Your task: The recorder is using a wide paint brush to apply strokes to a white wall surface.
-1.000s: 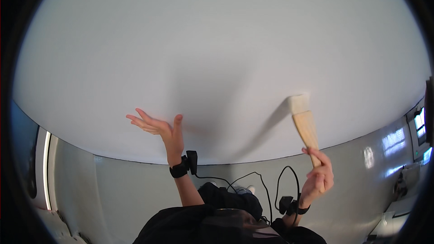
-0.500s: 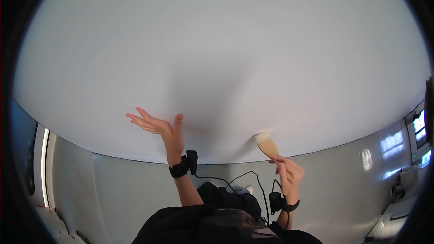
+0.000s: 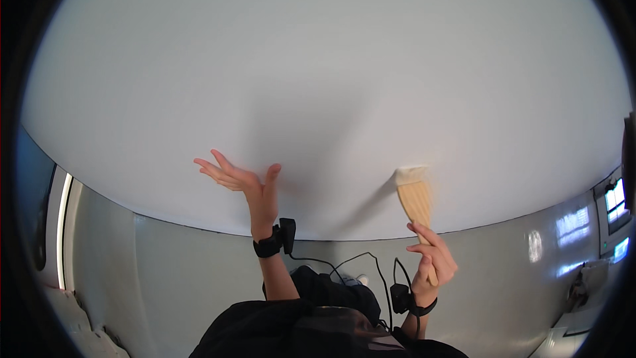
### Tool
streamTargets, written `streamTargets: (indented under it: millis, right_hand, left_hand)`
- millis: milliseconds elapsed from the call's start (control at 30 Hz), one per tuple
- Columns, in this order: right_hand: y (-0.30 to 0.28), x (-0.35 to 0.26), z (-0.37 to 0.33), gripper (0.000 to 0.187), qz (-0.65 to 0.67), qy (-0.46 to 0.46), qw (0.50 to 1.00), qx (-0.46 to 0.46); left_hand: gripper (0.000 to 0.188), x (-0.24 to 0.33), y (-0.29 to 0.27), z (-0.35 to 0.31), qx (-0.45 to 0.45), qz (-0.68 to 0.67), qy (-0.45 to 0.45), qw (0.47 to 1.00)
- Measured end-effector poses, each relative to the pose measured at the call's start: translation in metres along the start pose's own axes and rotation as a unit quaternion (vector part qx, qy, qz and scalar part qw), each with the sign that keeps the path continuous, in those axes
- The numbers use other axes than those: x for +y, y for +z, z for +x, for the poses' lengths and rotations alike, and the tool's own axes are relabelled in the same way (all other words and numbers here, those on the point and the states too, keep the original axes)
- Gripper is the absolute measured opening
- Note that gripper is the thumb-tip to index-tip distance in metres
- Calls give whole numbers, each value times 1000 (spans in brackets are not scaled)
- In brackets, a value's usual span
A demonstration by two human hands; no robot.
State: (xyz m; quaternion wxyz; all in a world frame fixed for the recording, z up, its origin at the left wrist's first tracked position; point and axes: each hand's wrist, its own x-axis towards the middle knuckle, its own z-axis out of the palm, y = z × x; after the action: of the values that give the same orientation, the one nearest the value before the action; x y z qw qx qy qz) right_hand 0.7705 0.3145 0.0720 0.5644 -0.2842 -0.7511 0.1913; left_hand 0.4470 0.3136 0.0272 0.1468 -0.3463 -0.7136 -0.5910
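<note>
My right hand (image 3: 435,258) grips the wooden handle of a flat, wide brush (image 3: 415,200). Its pale bristles point up and touch, or nearly touch, the plain white wall (image 3: 331,46). A shadow of the brush falls on the wall to its lower left. My left hand (image 3: 248,182) is open, fingers stretched out and thumb apart, with nothing in it. It is at the wall's surface; whether the palm presses on it I cannot tell.
Each wrist wears a black strap with a small black device (image 3: 287,235), and thin black cables (image 3: 377,258) hang between them. A grey floor (image 3: 199,272) lies below the wall. Bright windows (image 3: 615,197) are at the far right, a dark panel (image 3: 40,205) at the left.
The brush has moved up and to the right along the wall, turning more upright and showing its flat face. My left hand has shifted slightly right and up, still open.
</note>
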Motion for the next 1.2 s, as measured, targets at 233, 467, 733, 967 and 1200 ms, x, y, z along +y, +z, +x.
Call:
streamTargets:
  millis: [233, 467, 733, 967, 1200]
  right_hand:
    - [10, 15, -21, 38, 16, 155, 983, -102]
    - [0, -19, 6, 43, 110, 1, 994, 9]
    - [9, -18, 14, 32, 41, 11, 999, 2]
    - [13, -10, -2, 21, 20, 189, 977, -97]
    - [6, -32, 4, 28, 144, 75, 985, -56]
  left_hand:
    - [125, -1, 9, -3, -6, -11, -4, 1000]
    - [125, -1, 6, -1, 0, -3, 3, 1000]
    - [126, 4, 5, -3, -4, -13, -11, 1000]
    - [125, 1, 2, -3, 5, -8, -1, 1000]
    - [124, 0, 5, -3, 4, 0, 8, 1000]
